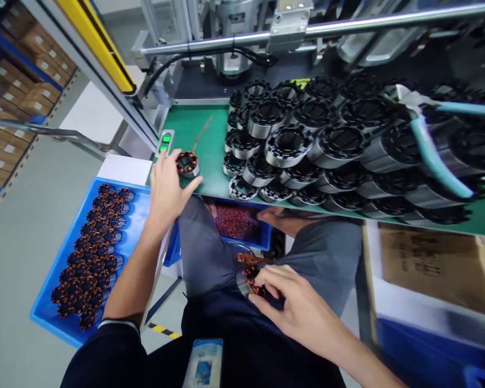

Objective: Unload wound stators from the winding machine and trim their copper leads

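My left hand (167,188) reaches to the front left corner of the green worktop (202,134) and its fingers close round a wound stator (187,164) with copper coils that sits on the mat. Down over my lap, my right hand (295,304) grips another wound stator (248,280), from which a twist of copper wire (253,259) sticks up. Stacks of bare black and silver stator cores (291,145) fill the middle and right of the worktop.
A blue tray (64,253) with several rows of wound stators stands low at my left. A blue bin of copper wire scraps (236,221) sits under the table edge. A control box with green lights (165,143) is beside my left hand. Cardboard boxes (432,264) lie at lower right.
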The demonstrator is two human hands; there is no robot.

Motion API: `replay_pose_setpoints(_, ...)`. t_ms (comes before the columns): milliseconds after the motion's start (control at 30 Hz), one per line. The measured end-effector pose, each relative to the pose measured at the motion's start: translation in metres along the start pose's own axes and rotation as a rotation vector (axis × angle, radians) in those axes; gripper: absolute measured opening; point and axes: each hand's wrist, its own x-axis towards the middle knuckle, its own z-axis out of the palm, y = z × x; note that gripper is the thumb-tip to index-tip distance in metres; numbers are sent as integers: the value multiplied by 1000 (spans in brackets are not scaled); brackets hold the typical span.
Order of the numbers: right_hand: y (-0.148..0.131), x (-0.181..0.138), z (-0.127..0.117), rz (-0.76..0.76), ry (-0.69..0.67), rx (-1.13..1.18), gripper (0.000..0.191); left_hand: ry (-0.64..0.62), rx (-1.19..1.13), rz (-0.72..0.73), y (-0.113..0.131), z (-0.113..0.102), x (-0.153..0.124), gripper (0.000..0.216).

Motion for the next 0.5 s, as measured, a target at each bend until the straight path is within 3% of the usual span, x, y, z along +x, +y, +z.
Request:
replay_pose_setpoints(100, -3, -4, -23, 8, 99, -56, 27, -42, -13, 166, 48, -11, -54, 101)
replay_pose_setpoints(133, -5, -3, -26, 9, 134, -69, 27, -152, -83, 229, 65, -12, -74, 101)
replay_pose_setpoints(200, -10, 2, -26, 10, 187, -102, 26, -461, -293, 200, 95, -3, -110, 107)
replay_pose_setpoints(267, -17, 9, -22, 7, 218, -143, 24, -559, -506, 109, 117, 17, -135, 100)
replay_pose_setpoints(400, -32, 15, -34, -48, 175, -115, 9, -298, -732, -32, 131, 49, -152, 66)
replay_pose_setpoints(500, -34, 7, -65, -74, 209, -11, 49, -203, -741, -227, 126, 45, -149, 85)
